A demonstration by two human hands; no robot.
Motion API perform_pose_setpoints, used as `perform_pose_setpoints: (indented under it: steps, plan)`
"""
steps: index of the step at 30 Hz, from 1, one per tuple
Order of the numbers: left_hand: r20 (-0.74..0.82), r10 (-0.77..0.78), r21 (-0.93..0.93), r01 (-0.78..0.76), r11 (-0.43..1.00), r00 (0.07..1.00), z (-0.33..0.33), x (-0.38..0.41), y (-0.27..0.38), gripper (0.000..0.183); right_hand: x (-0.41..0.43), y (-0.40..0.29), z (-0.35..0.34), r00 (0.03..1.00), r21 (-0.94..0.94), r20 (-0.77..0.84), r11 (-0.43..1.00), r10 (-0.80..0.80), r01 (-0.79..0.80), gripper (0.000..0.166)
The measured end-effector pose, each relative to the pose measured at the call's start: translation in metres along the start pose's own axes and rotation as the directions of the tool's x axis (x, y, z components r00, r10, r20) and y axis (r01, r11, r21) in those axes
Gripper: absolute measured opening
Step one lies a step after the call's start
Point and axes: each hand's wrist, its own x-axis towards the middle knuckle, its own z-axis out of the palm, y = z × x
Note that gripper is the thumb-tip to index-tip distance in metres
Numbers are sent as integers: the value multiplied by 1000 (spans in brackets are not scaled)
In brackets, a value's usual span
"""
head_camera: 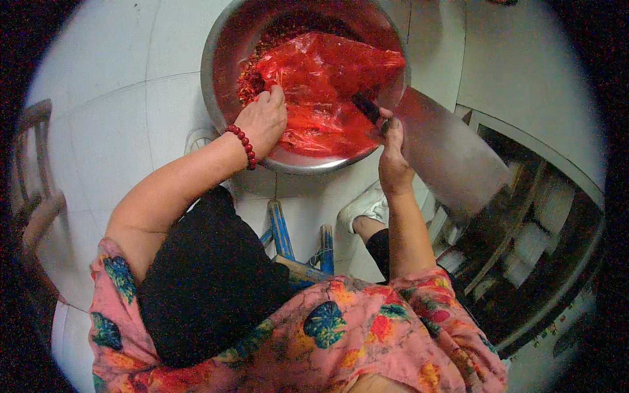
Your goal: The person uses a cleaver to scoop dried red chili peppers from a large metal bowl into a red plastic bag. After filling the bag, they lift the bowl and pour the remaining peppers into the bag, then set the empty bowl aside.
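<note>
A large steel basin point(210, 64) stands in front of me on the floor. In it lies a red plastic bag point(314, 78), crumpled and shiny, over chopped dark red flakes with yellow bits point(251, 83) that look like crushed chillies. My left hand point(263, 118), wearing a red bead bracelet point(242, 145), reaches over the near left rim with its fingers closed on the bag's edge. At the right rim, my right hand point(394, 152) grips the black handle point(366, 109) of a wide-bladed cleaver. Its broad grey blade point(452, 152), blurred, extends down to the right, outside the basin.
White floor tiles point(108, 113) surround the basin. Blue worn wooden legs point(280, 231) of a stool or frame stand between my feet, near my white shoe point(363, 206). A wooden chair point(37, 162) is at far left. At right, a dark curved-edged thing point(540, 206) holds pale blocky shapes.
</note>
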Motion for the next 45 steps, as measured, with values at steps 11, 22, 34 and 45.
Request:
perform_pose_setpoints:
  steps: [11,22,34,45]
  plan:
    - [59,-46,-88,51,995,997,2,2,3,27,19,39,1,991,-188,64,974,-117,127,27]
    - [-28,21,4,-21,1000,999,1,16,6,26,44,75,-24,880,-512,77,739,-469,439,27]
    - [-17,-14,-3,13,1000,1000,-8,21,1,30,77,53,-4,983,-412,65,892,-173,184,27]
    - [-27,-41,-27,40,999,999,-16,15,3,29,61,8,13,999,-163,30,986,-14,18,27]
